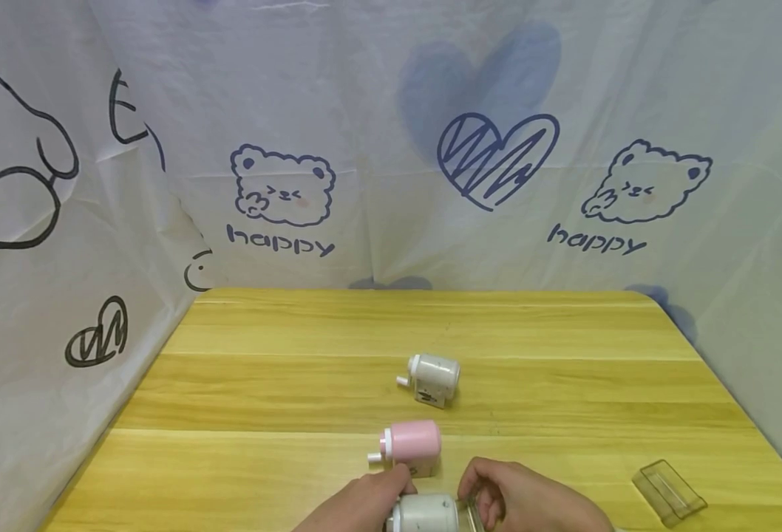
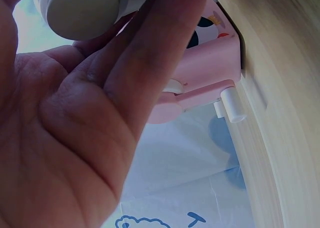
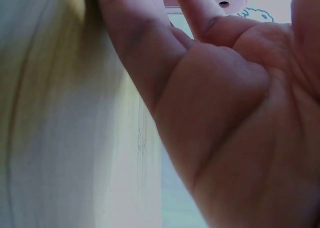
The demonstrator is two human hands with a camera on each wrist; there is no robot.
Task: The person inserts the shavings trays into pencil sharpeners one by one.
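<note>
At the near edge of the head view, my left hand [image 1: 371,499] holds a white crank pencil sharpener [image 1: 427,513]. Its pale rounded end also appears above the palm in the left wrist view. My right hand [image 1: 527,495] has curled fingers at the sharpener's right end, gripping a clear brownish shavings drawer [image 1: 472,513]; how far the drawer sits in the sharpener is cut off by the frame. Just behind the left hand stands a pink crank pencil sharpener [image 1: 414,441], its white handle to the left.
Farther back on the wooden table [image 1: 264,384] stands another white pencil sharpener [image 1: 437,375], crank to the left. A loose clear drawer [image 1: 669,491] lies near the right edge. Printed white cloth [image 1: 378,96] hangs around the back and sides.
</note>
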